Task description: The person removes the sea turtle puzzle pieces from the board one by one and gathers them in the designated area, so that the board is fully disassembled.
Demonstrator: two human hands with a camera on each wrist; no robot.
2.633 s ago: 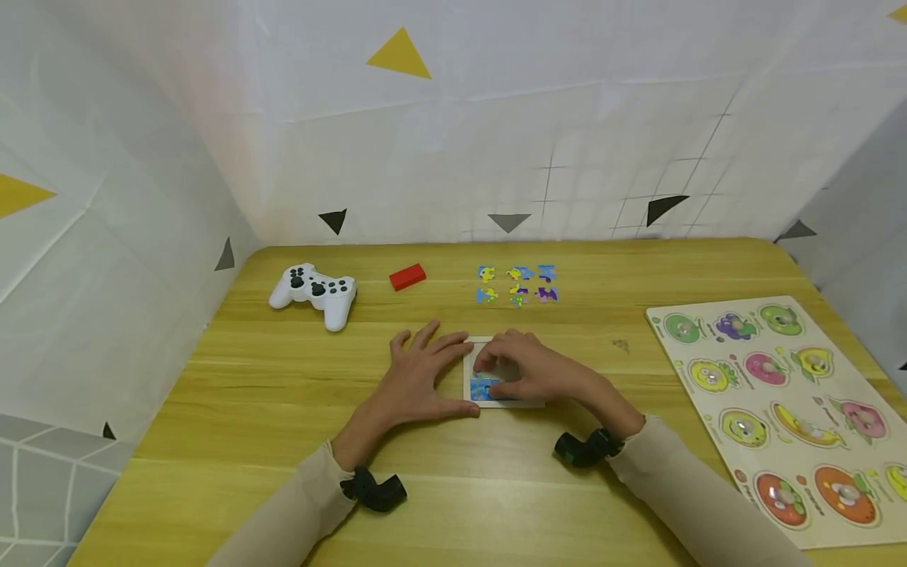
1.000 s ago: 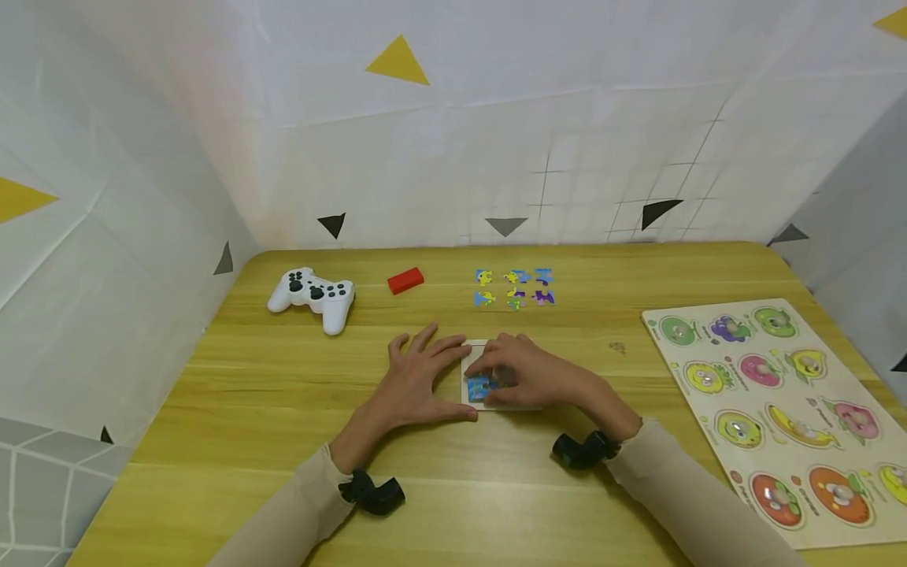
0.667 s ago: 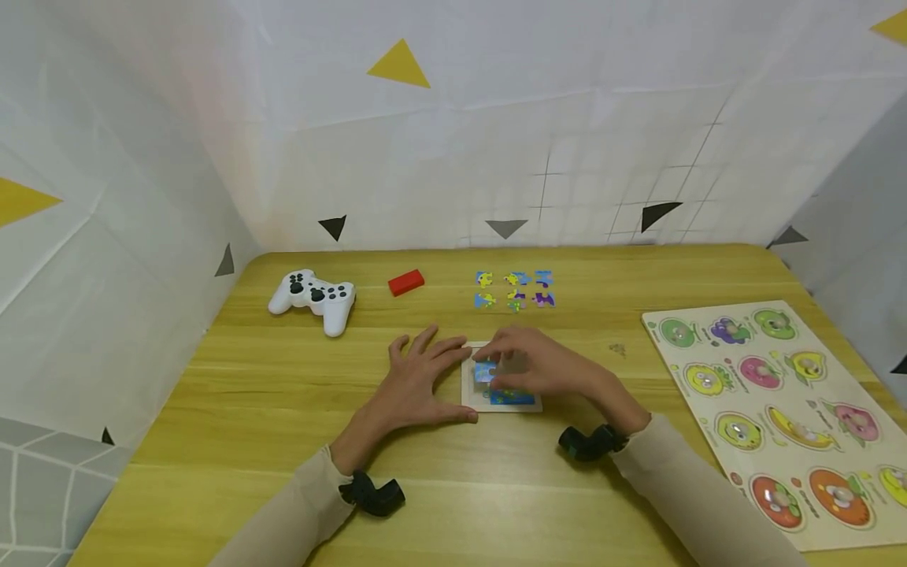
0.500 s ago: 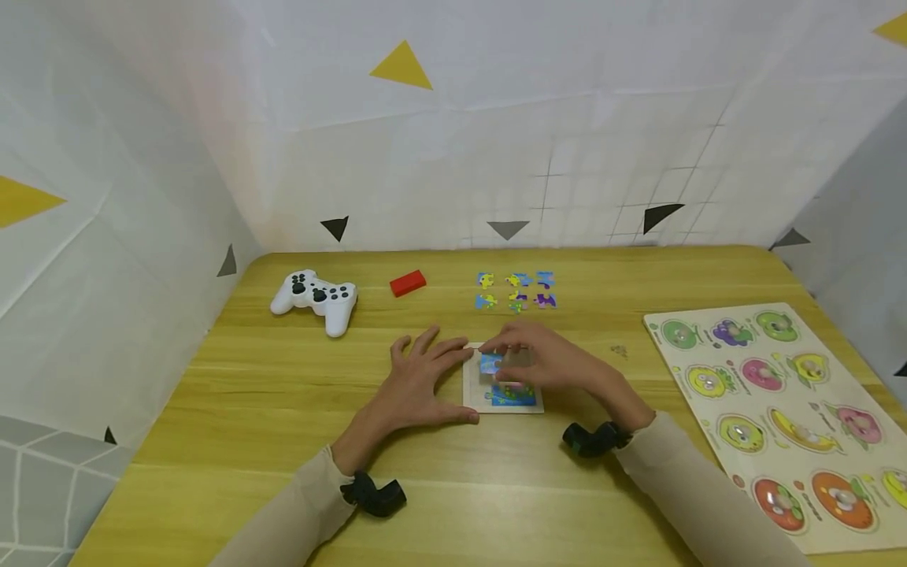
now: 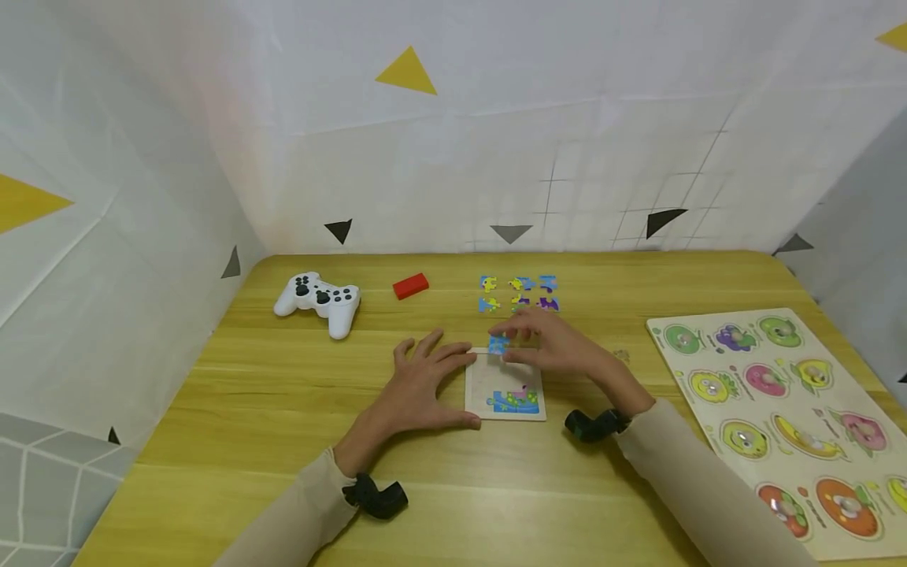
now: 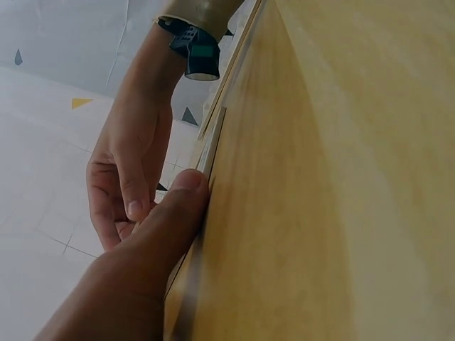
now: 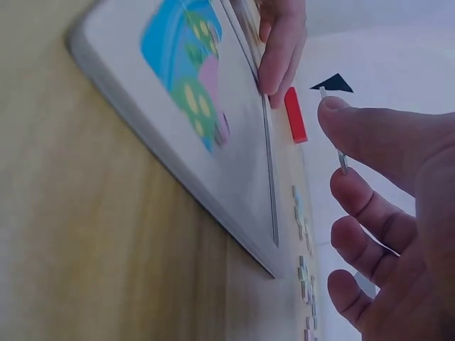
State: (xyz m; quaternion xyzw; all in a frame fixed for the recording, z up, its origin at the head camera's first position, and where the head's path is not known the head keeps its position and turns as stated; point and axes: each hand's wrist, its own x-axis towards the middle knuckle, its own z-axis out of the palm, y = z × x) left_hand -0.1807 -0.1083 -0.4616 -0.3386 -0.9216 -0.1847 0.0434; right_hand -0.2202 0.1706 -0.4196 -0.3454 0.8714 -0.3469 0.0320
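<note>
A small white puzzle tray (image 5: 489,378) lies on the wooden table; one blue and green piece (image 5: 512,402) sits in its near part. My left hand (image 5: 434,368) lies flat beside the tray, the thumb (image 6: 174,217) pressing its left edge (image 6: 212,142). Just past the tray's far edge, my right hand (image 5: 516,343) pinches a thin blue puzzle piece (image 5: 499,344) between thumb and fingers. In the right wrist view that piece (image 7: 340,156) shows edge-on above the tray (image 7: 234,163).
Several loose puzzle pieces (image 5: 518,293) lie in two rows beyond the tray. A red block (image 5: 410,286) and a white game controller (image 5: 319,298) sit at the far left. A large fruit peg-puzzle board (image 5: 772,394) covers the right side.
My right hand has lifted a blue piece out of the tray and carried it away from me, past the tray's far edge. The left hand has stayed where it was.
</note>
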